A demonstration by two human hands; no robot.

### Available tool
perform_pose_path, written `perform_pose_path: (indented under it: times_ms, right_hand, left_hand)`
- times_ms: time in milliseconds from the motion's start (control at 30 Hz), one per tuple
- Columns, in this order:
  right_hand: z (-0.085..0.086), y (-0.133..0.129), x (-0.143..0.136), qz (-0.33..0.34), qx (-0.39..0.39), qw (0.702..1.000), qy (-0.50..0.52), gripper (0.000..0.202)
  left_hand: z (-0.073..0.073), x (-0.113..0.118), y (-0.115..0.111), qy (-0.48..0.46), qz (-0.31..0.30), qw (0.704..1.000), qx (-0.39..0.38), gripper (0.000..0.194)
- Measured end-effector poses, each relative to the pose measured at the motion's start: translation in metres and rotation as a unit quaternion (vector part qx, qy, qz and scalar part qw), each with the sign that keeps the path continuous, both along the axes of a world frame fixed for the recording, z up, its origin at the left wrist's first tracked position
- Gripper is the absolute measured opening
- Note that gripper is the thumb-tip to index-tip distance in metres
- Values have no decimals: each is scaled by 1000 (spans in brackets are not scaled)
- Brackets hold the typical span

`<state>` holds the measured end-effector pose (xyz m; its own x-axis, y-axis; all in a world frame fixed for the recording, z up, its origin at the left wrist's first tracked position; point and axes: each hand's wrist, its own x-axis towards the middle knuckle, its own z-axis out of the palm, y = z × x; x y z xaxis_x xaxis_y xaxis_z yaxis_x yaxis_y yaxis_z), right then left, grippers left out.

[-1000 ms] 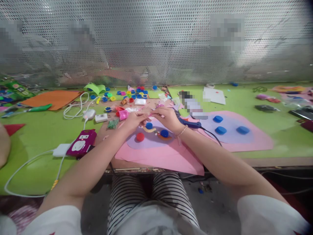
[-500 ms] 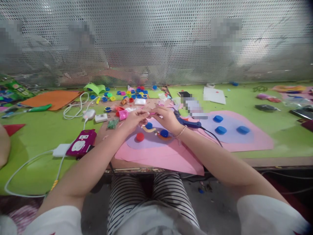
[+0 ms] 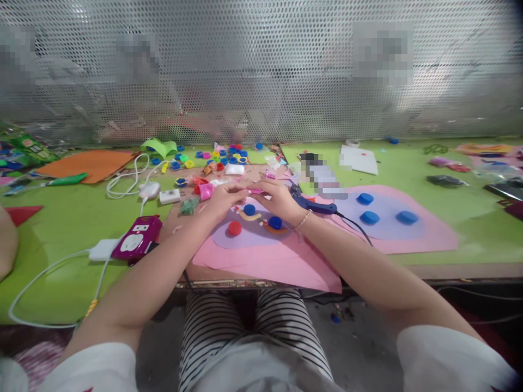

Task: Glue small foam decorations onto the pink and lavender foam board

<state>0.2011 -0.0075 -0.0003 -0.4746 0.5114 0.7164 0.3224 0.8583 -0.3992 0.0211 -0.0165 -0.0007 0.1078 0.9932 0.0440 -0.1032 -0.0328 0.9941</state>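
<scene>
My left hand (image 3: 226, 200) and my right hand (image 3: 284, 200) meet fingertip to fingertip, pinching a small pink piece (image 3: 256, 191) between them. Below them lies a pink sheet (image 3: 265, 264) with a lilac shape (image 3: 229, 239) on it. A red cap (image 3: 234, 228), a blue cap (image 3: 249, 209) and a second blue cap (image 3: 275, 222) rest on the lilac, with small curved cream and orange pieces beside the blue ones. A dark blue corded tool (image 3: 318, 206) lies just right of my right hand.
Behind are scattered coloured caps (image 3: 232, 158) and small bags. On the left sit a purple power box (image 3: 137, 238), white cables and an orange sheet (image 3: 90, 165). To the right, another pink sheet (image 3: 441, 234) bears blue caps. A person's arm (image 3: 7, 245) shows at far left.
The pink piece between my fingertips shows a little more, and my fingers have shifted slightly. Everything else on the table keeps its place.
</scene>
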Motion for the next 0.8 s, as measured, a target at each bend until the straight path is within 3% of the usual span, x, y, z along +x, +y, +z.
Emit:
perform_pose_path:
  times_ms: [567, 800]
  right_hand:
    - [1, 2, -1, -17, 4, 1000, 20, 15]
    - [0, 2, -1, -11, -17, 1000, 20, 15]
  left_hand:
    - [11, 4, -7, 19, 3, 1000, 17, 24]
    - [6, 3, -4, 28, 6, 999, 26, 26]
